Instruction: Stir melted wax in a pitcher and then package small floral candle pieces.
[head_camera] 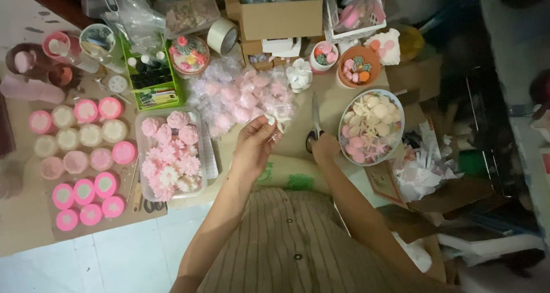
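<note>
Head view, from the left: rows of small round pots (pixel 86 155), pink and cream, sit on brown card, with a few jars (pixel 57 44) and a green box (pixel 153 78) of bottles behind them. Next comes a clear tray (pixel 170 155) filled with pink and white flower shapes. Beyond the tray a heap of small clear packets (pixel 240 95) with pink pieces inside spreads over the table, and a tape roll (pixel 222 35) and a cardboard box (pixel 275 12) stand at the far edge. The left hand (pixel 255 147) is raised just in front of that heap, fingers closed in a pinch on a small white wrapped piece (pixel 275 118), whose loose top sticks up and away from the palm toward the heap. To its right lie the scissors (pixel 314 124), long axis running straight away from the person, blades pointing to the far side and dark handles nearest the body. The right hand (pixel 325 148) rests at those handles, touching or just covering them; whether the fingers are through the loops or closed on them cannot be told. So the scissors lie directly ahead of the right hand, and the wrapped piece sits just to the left of the blades, near but apart. Farther right are a bowl (pixel 344 112) of cream and pink shell shapes, an orange dish (pixel 366 58) of small pieces, and a pile of white paper scraps (pixel 424 172).
</note>
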